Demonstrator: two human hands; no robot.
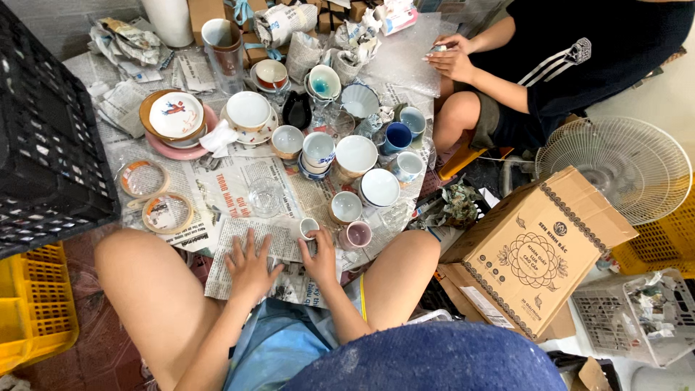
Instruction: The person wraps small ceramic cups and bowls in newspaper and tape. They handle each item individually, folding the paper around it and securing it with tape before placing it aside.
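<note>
My left hand [251,264] lies flat with fingers spread on a sheet of newspaper [253,250] between my knees. My right hand [320,255] rests on the same sheet, fingers around a small white cup [309,226] at the sheet's far edge. Just right of it stands a small pink cup [357,234]. Beyond them, several ceramic cups, bowls and plates crowd the newspaper-covered floor, such as a white bowl [379,187] and a blue cup [397,135].
A black crate [43,137] and a yellow crate [32,304] stand at left. Two tape rolls [156,195] lie on the paper. Another person [521,65] sits opposite, hands together. A cardboard box [539,250], a white fan [615,163] and a grey basket [637,315] are at right.
</note>
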